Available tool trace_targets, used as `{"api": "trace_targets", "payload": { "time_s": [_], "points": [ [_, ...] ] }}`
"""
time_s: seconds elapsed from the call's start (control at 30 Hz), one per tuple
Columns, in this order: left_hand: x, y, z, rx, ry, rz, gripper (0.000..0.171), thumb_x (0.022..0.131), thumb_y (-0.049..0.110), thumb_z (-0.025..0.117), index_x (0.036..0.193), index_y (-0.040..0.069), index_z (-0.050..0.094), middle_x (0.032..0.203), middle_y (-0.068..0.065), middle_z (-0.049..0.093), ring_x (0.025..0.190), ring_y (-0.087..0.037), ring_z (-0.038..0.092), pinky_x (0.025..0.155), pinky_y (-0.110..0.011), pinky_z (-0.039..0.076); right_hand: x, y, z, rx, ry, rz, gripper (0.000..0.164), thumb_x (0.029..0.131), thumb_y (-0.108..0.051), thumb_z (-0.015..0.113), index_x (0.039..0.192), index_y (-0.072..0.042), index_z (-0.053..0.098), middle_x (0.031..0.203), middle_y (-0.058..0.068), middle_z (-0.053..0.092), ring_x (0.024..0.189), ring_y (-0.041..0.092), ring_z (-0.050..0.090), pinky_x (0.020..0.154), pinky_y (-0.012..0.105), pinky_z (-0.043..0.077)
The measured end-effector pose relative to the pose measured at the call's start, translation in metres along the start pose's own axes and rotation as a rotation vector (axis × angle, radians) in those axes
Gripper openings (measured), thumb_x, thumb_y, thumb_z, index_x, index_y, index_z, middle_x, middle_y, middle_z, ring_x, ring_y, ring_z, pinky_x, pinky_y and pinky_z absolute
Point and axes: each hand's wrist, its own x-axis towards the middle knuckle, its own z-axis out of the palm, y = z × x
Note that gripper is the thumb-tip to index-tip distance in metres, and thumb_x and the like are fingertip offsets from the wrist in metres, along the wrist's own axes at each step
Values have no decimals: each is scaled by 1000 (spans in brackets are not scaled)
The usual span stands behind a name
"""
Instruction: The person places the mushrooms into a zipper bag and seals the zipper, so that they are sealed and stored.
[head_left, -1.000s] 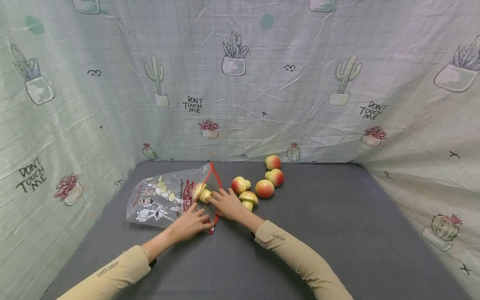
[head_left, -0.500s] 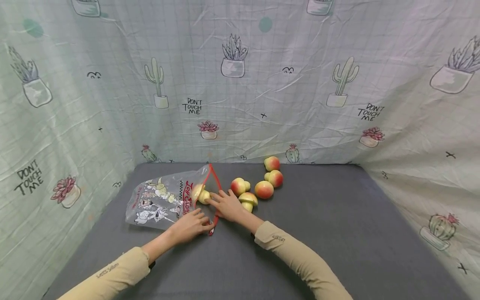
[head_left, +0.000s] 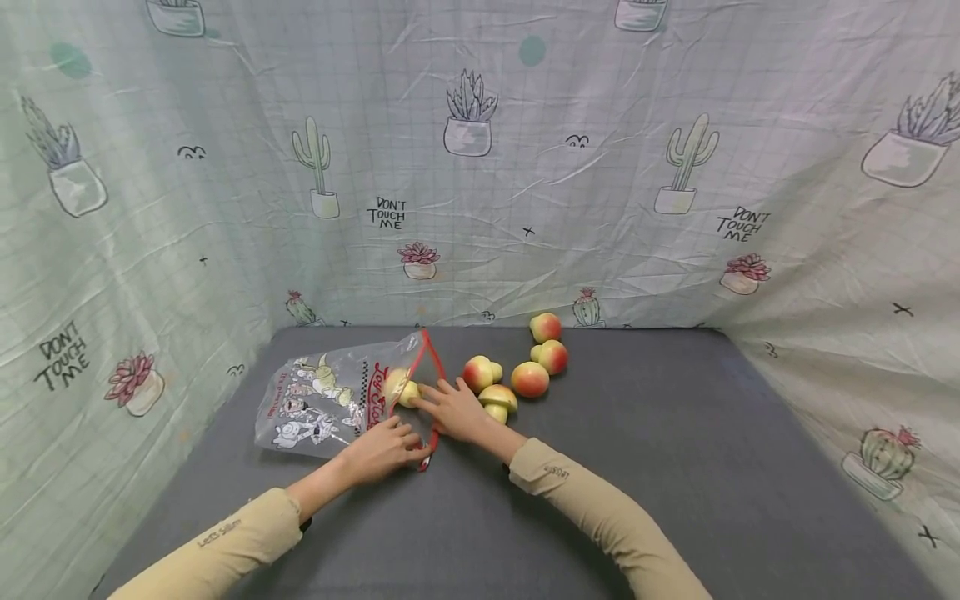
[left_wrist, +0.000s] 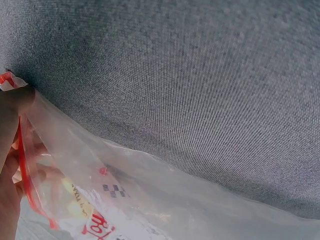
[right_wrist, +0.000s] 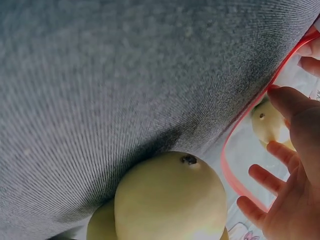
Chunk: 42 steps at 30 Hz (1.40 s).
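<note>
Clear bag [head_left: 330, 400]: lies flat, left of the middle of the bench [head_left: 660, 467], its red edge [right_wrist: 234, 181] turned toward the bench's right edge.
Mushroom at the mouth [head_left: 402, 390]: over the last second the film has come further over its cap, and the upper lip now crosses near its stem; I judge it more inside than out.
My left hand [head_left: 382, 450]: thumb curled over the bag's near corner, pinching the plastic, so the mouth seems held in place.
My right hand [head_left: 457, 410]: fingers spread and loose, gripping nothing, at the mouth; I can't tell whether a fingertip touches the stem or is just beside it.
Loose mushrooms [head_left: 530, 379]: five, outside the bag, trailing from beside my right hand toward the bench's far edge; they look unmoved.
</note>
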Motion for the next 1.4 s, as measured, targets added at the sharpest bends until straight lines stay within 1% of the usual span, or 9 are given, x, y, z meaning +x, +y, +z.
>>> {"api": "trace_targets", "payload": {
  "time_s": [0.13, 0.3, 0.43, 0.63, 0.8, 0.97, 1.2, 1.3, 1.4],
  "points": [
    [1, -1, -1, 1, -5, 1, 33, 76, 25, 62, 109, 30, 63, 87, 7, 62, 74, -11, 53, 68, -26, 35, 1, 2, -1, -6, 8, -12, 53, 83, -42, 56, 132, -32, 40, 137, -6, 42, 113, 16, 47, 90, 40, 43],
    [1, -1, 0, 34, 14, 17, 34, 75, 26, 62, 109, 32, 62, 87, 9, 61, 74, -11, 53, 68, -27, 36, 3, 3, 0, -20, 8, -20, 52, 84, -42, 53, 133, -33, 39, 137, -7, 41, 113, 16, 46, 89, 38, 42],
    [0, -1, 2, 43, 13, 26, 33, 76, 28, 60, 109, 32, 61, 90, 9, 61, 78, -12, 53, 70, -28, 37, 5, 2, 1, -39, 1, -25, 51, 85, -42, 51, 134, -34, 37, 137, -8, 40, 115, 15, 45, 90, 37, 42],
    [-1, -2, 4, 23, 13, 17, 33, 76, 29, 61, 110, 31, 61, 94, 7, 60, 83, -13, 54, 75, -33, 40, 9, 2, 1, -48, -22, -22, 53, 85, -41, 51, 135, -34, 34, 139, -8, 38, 116, 15, 43, 92, 38, 42],
    [-1, -4, 3, -7, 25, 19, 36, 75, 27, 63, 110, 30, 61, 98, 6, 59, 88, -14, 53, 82, -38, 44, 12, 0, 2, -29, -14, -23, 52, 86, -43, 51, 135, -33, 35, 139, -7, 38, 116, 15, 43, 93, 39, 42],
    [-3, -7, 3, -34, 43, 23, 41, 71, 27, 68, 110, 28, 60, 101, 6, 58, 92, -14, 51, 86, -41, 44, 15, -2, 3, 3, 2, -25, 54, 85, -42, 53, 135, -33, 35, 139, -6, 38, 116, 16, 43, 93, 40, 42],
    [-5, -11, 0, -6, 30, 39, 49, 67, 27, 72, 114, 28, 58, 107, 5, 57, 95, -15, 51, 89, -43, 42, 22, -3, 2, -9, 30, -22, 51, 85, -41, 52, 134, -35, 36, 137, -7, 40, 112, 15, 45, 91, 38, 42],
    [-5, -12, 0, -10, 43, 24, 47, 67, 25, 72, 113, 27, 59, 105, 5, 57, 94, -15, 52, 89, -43, 42, 24, -4, 2, -17, 39, -22, 49, 86, -41, 51, 133, -35, 37, 136, -8, 41, 110, 14, 46, 88, 37, 42],
    [-8, -12, 1, -18, 61, 3, 47, 64, 23, 74, 110, 25, 61, 100, 5, 57, 92, -16, 51, 89, -44, 41, 24, -6, 2, -21, 26, -21, 48, 87, -41, 48, 133, -37, 36, 135, -8, 42, 110, 14, 46, 88, 37, 43]
  ]
}}
